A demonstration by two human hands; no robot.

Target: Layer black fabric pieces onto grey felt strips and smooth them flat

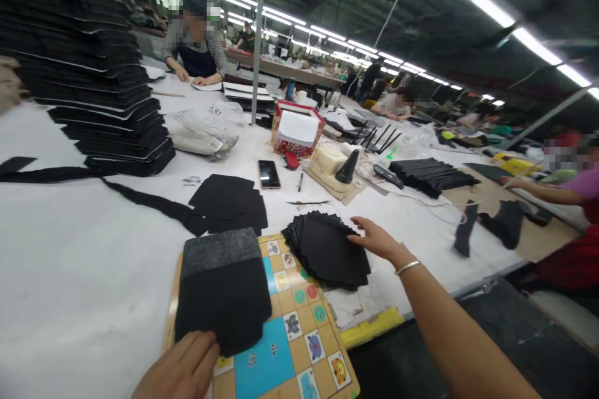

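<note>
A black fabric piece with a grey fuzzy band along its far end lies on a board printed with cartoon animals and squares. My left hand is at the near left corner of this piece, fingers pressed together on its edge; the thumb is hidden. To the right, a fanned stack of black pieces overlaps the board's edge. My right hand reaches the stack's right side with fingers apart, fingertips at its edge. More flat black pieces lie beyond the board.
A tall pile of black panels stands at the left, with a black strip trailing from it. A phone, a red box and a cream block sit farther back. Co-workers sit across and at the right.
</note>
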